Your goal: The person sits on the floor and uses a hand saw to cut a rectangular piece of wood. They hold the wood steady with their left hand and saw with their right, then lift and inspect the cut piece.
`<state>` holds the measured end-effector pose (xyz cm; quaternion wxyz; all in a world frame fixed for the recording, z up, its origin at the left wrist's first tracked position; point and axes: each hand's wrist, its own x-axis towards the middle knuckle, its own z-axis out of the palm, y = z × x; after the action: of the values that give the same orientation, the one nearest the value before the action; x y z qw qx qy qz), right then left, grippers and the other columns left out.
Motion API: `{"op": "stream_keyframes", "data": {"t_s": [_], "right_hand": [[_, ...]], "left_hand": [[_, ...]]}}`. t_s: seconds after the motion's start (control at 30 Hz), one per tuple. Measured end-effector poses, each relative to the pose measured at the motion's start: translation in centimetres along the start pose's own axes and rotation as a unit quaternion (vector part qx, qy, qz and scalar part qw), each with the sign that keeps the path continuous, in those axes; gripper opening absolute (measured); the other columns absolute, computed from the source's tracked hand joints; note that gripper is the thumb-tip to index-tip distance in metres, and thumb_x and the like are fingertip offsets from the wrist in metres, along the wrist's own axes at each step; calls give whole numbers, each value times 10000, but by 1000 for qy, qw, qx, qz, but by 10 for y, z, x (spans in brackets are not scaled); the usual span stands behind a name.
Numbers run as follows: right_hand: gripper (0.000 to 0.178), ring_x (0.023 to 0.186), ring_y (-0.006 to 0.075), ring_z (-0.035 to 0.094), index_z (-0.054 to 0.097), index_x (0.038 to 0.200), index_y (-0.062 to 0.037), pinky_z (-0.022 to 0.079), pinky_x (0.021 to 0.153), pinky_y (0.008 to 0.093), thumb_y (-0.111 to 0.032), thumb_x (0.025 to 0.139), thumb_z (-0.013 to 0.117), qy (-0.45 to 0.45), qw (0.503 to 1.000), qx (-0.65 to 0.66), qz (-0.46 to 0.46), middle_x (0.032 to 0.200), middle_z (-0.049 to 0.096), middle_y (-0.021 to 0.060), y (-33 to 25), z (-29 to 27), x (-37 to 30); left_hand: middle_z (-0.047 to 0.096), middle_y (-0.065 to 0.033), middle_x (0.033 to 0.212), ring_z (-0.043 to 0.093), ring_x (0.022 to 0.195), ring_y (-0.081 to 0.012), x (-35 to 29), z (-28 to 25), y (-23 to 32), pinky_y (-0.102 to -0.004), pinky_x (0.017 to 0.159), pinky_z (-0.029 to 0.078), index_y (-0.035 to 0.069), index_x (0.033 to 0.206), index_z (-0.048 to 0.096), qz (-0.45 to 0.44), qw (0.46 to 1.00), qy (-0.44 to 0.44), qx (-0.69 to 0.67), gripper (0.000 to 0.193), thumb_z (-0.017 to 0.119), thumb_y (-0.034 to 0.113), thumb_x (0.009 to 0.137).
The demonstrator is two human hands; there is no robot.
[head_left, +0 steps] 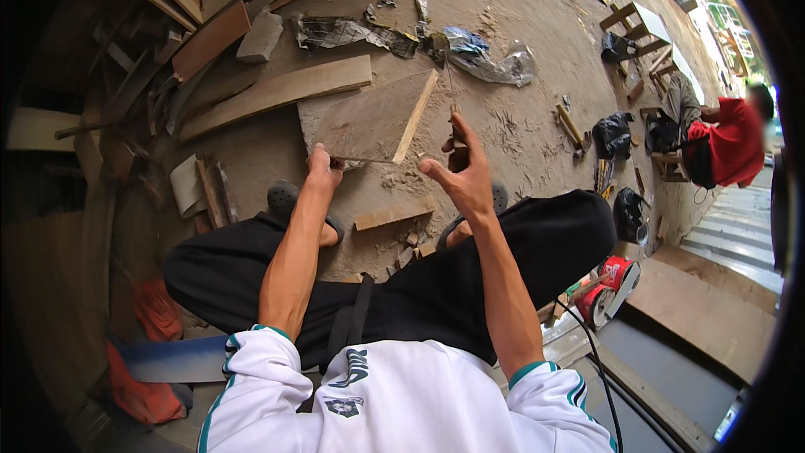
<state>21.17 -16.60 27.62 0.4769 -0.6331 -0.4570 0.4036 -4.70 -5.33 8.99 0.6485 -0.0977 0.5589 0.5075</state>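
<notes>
A flat wooden board [369, 117] with a pale cut edge is tilted in front of me. My left hand [323, 169] grips its near left corner, the fingers partly hidden beneath. Just right of the board, my right hand [466, 178] is closed round a thin, long-bladed tool [454, 105], index finger stretched along it and thumb apart. Its narrow blade points away from me; the palm hides much of the handle, so its exact kind is unclear. Between my feet lies a short wood offcut [394, 212].
A long plank [281, 96] and stacked timber lie left. Crumpled plastic [503, 65] sits beyond the board. A hammer [573, 130] and black bags [615, 134] are right, near a seated person in red [734, 143]. Beside my left hip lies a handsaw blade [180, 359].
</notes>
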Motion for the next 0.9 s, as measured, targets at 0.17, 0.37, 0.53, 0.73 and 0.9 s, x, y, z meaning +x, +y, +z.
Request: {"op": "stream_keyframes", "data": {"t_s": [0.17,0.37,0.53,0.73,0.9], "right_hand": [[1209,986,198,583,324,1495,10,478,882,311,-494,581,932,-10,996,16,-90,1121,576,100,-4,-1,1],[1228,1069,228,596,280,1492,13,480,937,342,-445,571,951,-29,981,148,-120,1231,573,155,-14,-1,-4],[962,934,159,595,392,1390,-33,501,820,290,-324,653,938,-25,989,108,-95,1103,607,98,-14,-13,-8],[719,778,43,518,496,1254,-67,439,655,194,-289,709,909,4,991,128,-43,890,544,-38,-11,-20,-10],[499,732,18,496,556,1182,-56,406,631,176,-217,805,840,6,978,203,-34,858,528,-58,-6,-21,-13]], "left_hand": [[557,-175,1323,601,1165,-322,5,-9,-14,-480,928,565,-17,1371,431,-60,987,-140,41,420,299,248,1072],[500,-192,1405,549,1243,-334,-32,3,-30,-495,1039,492,-19,1421,394,-84,975,-174,112,491,218,286,1079],[492,-193,1416,527,1269,-330,-70,20,-30,-484,1066,467,-16,1431,393,-116,966,-157,168,500,207,289,1081],[502,-194,1408,541,1253,-334,-69,14,-39,-484,1056,475,-12,1433,392,-128,956,-177,198,500,220,299,1082],[498,-195,1416,542,1256,-331,-73,13,-43,-485,1055,471,4,1450,381,-139,950,-175,219,510,250,333,1082]]}}
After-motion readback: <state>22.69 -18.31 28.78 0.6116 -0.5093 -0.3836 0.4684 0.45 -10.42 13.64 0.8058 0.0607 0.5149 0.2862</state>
